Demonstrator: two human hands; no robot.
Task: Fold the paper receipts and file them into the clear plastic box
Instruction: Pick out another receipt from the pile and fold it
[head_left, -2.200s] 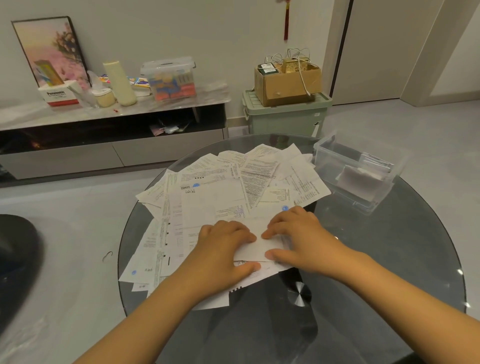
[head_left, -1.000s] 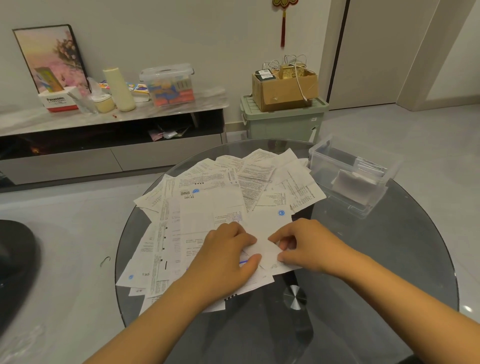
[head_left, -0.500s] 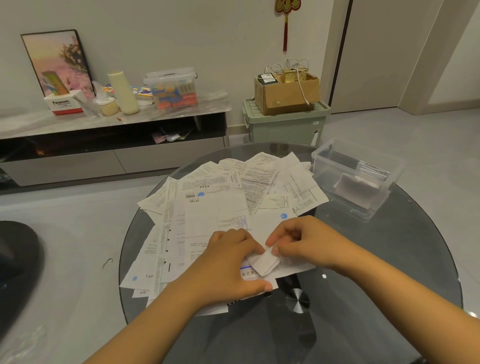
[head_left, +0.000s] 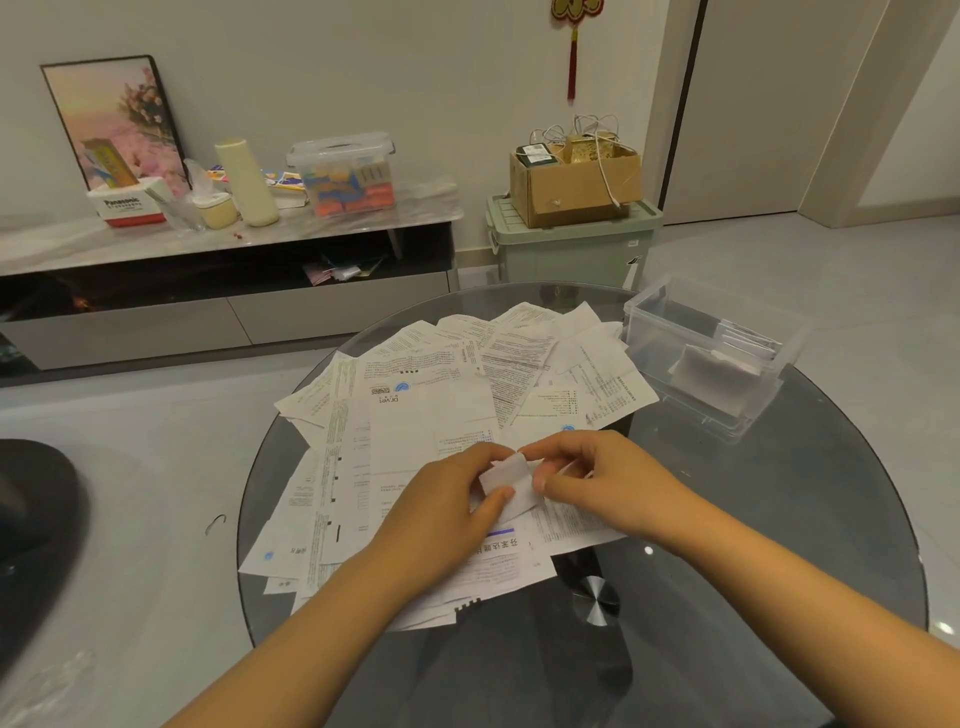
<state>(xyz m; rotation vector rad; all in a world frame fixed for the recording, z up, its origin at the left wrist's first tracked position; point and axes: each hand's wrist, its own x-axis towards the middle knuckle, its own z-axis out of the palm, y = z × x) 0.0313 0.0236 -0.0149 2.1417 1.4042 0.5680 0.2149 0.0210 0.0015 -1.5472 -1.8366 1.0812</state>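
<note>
A small folded white receipt (head_left: 511, 483) is held just above the pile of loose receipts (head_left: 441, 415) spread over the round glass table (head_left: 779, 545). My left hand (head_left: 447, 509) pinches its left side with thumb and fingers. My right hand (head_left: 597, 483) pinches its right edge with curled fingers. The clear plastic box (head_left: 649, 317) stands at the table's back right with several folded receipts inside it.
Behind the table stand a green storage bin (head_left: 571, 249) with a cardboard box (head_left: 571, 187) on top, and a low cabinet (head_left: 208, 291) carrying containers and a framed picture. A dark object (head_left: 31, 504) lies on the floor at the left.
Earlier both hands pressed a receipt flat on the pile. They folded it smaller and have lifted the small folded piece off the pile between them.
</note>
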